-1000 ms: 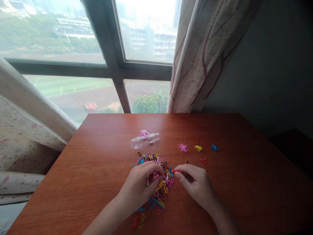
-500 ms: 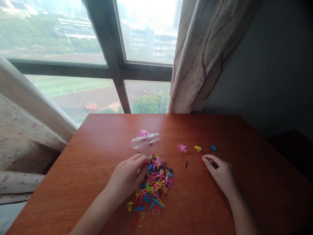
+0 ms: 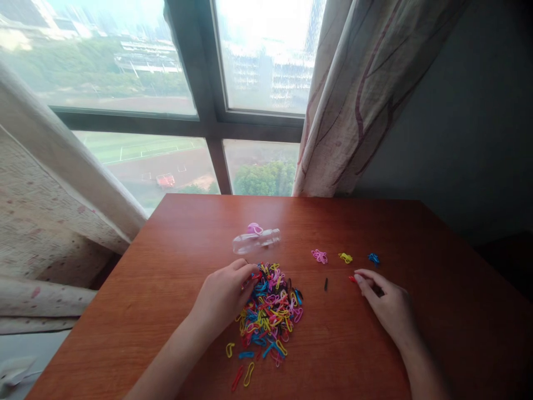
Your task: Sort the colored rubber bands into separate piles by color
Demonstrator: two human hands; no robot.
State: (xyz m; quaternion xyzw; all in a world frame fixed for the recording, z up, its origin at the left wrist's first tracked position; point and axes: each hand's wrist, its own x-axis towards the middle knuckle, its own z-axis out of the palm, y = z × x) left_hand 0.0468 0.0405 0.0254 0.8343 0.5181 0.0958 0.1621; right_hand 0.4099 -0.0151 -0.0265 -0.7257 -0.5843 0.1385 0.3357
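At the upper left of a mixed pile of small coloured rubber bands (image 3: pixel 270 316), my left hand (image 3: pixel 227 291) has its thumb and forefinger closed on a red rubber band (image 3: pixel 257 275). Its other fingers are partly hidden. Further right, my right hand (image 3: pixel 385 297) rests low over the table, pinching another red rubber band (image 3: pixel 352 279) at its fingertips. Beyond that hand lie separate little heaps: pink bands (image 3: pixel 320 256), yellow bands (image 3: pixel 345 258) and blue bands (image 3: pixel 373 259). A single black band (image 3: pixel 326 284) lies between the pile and my right hand.
A clear plastic bottle (image 3: pixel 256 241) lies on its side behind the pile, a pink item (image 3: pixel 254 229) against it. Several stray bands, including a yellow one (image 3: pixel 249 374), lie in front of the pile. The wooden table (image 3: pixel 187 222) ends at the window and curtains (image 3: pixel 333 139).
The view has swung slightly left, so everything appears further right. My left fingers have closed together at the pile's edge. My right hand stays at the red band with little movement.
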